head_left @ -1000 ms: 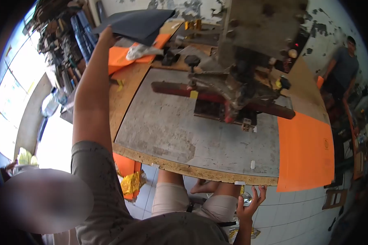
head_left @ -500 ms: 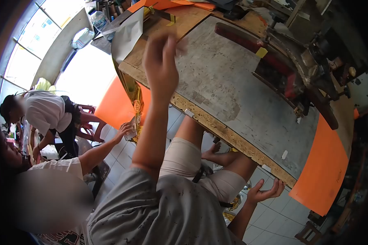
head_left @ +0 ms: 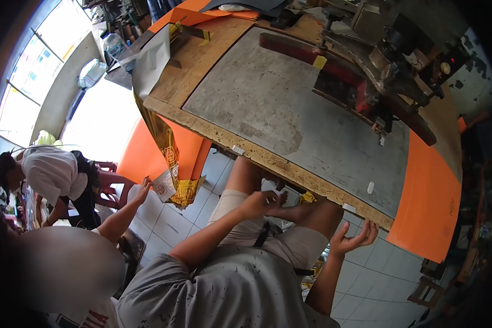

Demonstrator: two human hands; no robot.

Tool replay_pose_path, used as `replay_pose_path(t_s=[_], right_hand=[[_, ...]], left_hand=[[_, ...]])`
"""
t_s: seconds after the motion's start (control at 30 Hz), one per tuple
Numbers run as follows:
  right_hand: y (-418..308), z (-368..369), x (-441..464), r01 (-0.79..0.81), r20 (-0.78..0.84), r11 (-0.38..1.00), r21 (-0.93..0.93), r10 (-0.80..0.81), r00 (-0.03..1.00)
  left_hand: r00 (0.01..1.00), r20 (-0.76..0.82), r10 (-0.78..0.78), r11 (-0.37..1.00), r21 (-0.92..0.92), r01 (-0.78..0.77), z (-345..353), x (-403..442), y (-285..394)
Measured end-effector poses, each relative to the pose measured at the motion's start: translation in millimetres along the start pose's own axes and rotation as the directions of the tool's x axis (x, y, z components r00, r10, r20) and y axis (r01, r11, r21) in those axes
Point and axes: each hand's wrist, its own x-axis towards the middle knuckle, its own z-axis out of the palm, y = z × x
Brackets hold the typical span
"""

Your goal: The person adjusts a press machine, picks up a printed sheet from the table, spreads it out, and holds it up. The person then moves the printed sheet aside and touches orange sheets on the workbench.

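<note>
My left hand (head_left: 257,205) hovers over my lap, just below the table's front edge, with its fingers loosely bent and apart; I see nothing in it. My right hand (head_left: 356,237) is open at the right part of the chipboard edge (head_left: 290,174), fingertips touching or very near it, palm turned up. Above both hands lies a worn grey metal plate (head_left: 246,93) on the table. Beside my right hand, an orange sheet (head_left: 427,197) hangs over the table's corner. Small white pieces (head_left: 349,208) sit along the edge.
A heavy press (head_left: 366,82) with a dark red frame stands on the plate's far right. Gold foil (head_left: 172,158) and orange sheets (head_left: 139,150) hang at the left corner. A co-worker's hand (head_left: 143,191) is at a printed piece (head_left: 164,186) there; another person (head_left: 54,175) bends farther left.
My left hand has come down from above the table's left side to over my lap. My right hand stays at the edge. The view has shifted slightly.
</note>
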Motion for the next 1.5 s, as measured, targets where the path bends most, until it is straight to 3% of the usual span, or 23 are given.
replay_pose_path(t_s=[0.1, 0.2, 0.23, 0.33, 0.4, 0.43, 0.5, 0.53, 0.63, 0.67, 0.73, 0.87, 0.97, 1.07, 1.13, 1.17, 1.2, 1.23, 1.3, 1.37, 1.4, 1.43, 1.5], right_hand=[[-2, 4, -1, 0.0, -0.014, 1.0, -0.007, 0.0, 1.0], [-1, 4, -5, -0.023, -0.024, 0.999, -0.023, 0.023, 0.999], [-1, 4, -4, -0.022, -0.023, 0.999, -0.033, 0.022, 1.0], [-5, 1, 2, -0.022, -0.041, 0.999, -0.036, 0.021, 0.999], [-6, -4, 5, -0.025, -0.037, 1.0, -0.017, 0.024, 0.999], [-4, -11, 6, -0.036, -0.004, 0.999, -0.016, 0.036, 0.999], [6, -26, 11, -0.057, 0.053, 0.998, -0.012, 0.057, 0.997], [14, -35, 16, -0.059, 0.0, 0.997, -0.054, 0.059, 0.998], [37, -64, 49, -0.11, -0.135, 0.965, -0.237, 0.08, 0.988], [46, -75, 63, -0.148, -0.172, 0.932, -0.331, 0.095, 0.981], [78, -93, 77, -0.213, -0.148, 0.939, -0.271, 0.178, 0.973], [134, -121, 73, -0.348, -0.117, 0.927, -0.137, 0.334, 0.935], [137, -130, 57, -0.437, -0.301, 0.872, -0.221, 0.365, 0.881], [137, -113, 0, -0.652, -0.45, 0.756, 0.055, 0.602, 0.66], [128, -86, -56, -0.712, -0.287, 0.658, 0.246, 0.751, 0.595], [125, -67, -98, -0.762, -0.094, 0.577, 0.295, 0.811, 0.577], [109, -46, -132, -0.77, 0.05, 0.601, 0.216, 0.781, 0.623], [111, -11, -201, -0.808, 0.206, 0.509, 0.298, 0.792, 0.575], [41, 4, -207, -0.62, 0.298, 0.784, -0.033, 0.6, 0.743], [37, -12, -186, -0.773, 0.387, 0.634, 0.023, 0.707, 0.591], [41, -17, -179, -0.838, 0.442, 0.544, 0.041, 0.742, 0.504], [50, -16, -179, -0.793, 0.434, 0.609, -0.003, 0.716, 0.548], [69, -12, -176, -0.81, 0.481, 0.585, 0.047, 0.697, 0.532]], left_hand=[[0.887, 0.336, 0.317, 0.914, 0.14, -0.38, 59, 30, -66], [0.807, 0.577, -0.127, 0.947, 0.312, -0.074, 64, 48, -24], [0.805, 0.588, -0.079, 0.927, 0.34, -0.157, 81, 55, -65], [0.696, 0.698, -0.167, 0.809, 0.501, -0.308, 84, 67, -100], [0.664, 0.747, -0.025, 0.752, 0.452, -0.48, 83, 69, -114], [0.631, 0.747, 0.21, 0.596, 0.413, -0.688, 82, 67, -108], [0.717, 0.693, 0.076, 0.877, 0.296, -0.379, 74, 68, -92], [0.748, 0.664, -0.018, 0.936, 0.274, -0.221, 68, 63, -81], [0.789, 0.538, -0.296, 0.949, 0.259, 0.179, 56, 63, -44], [0.84, 0.54, 0.06, 0.94, 0.252, -0.229, 65, 65, -90], [0.888, 0.424, -0.178, 0.983, 0.039, 0.179, 63, 65, -78], [0.942, 0.329, -0.068, 0.983, -0.138, 0.119, 58, 67, -56], [0.954, 0.28, -0.107, 0.934, -0.302, 0.193, 52, 64, -45], [0.982, 0.181, -0.045, 0.975, -0.208, 0.082, 27, 45, 18], [0.988, 0.041, 0.147, 0.95, -0.285, -0.13, 22, 21, 65], [0.977, 0.037, 0.211, 0.958, -0.208, -0.199, 9, 9, 94], [0.962, 0.037, 0.271, 0.956, -0.131, -0.264, -3, -3, 116], [0.936, -0.023, 0.352, 0.933, -0.069, -0.353, -12, -11, 125], [0.85, -0.131, 0.511, 0.86, 0.075, -0.505, -34, -20, 132], [0.677, -0.321, 0.663, 0.749, 0.296, -0.593, -55, -16, 144], [0.566, -0.391, 0.726, 0.688, 0.412, -0.598, -63, -12, 148], [0.541, -0.423, 0.727, 0.685, 0.494, -0.535, -67, -5, 149], [0.472, -0.475, 0.743, 0.659, 0.643, -0.39, -71, 14, 142]])
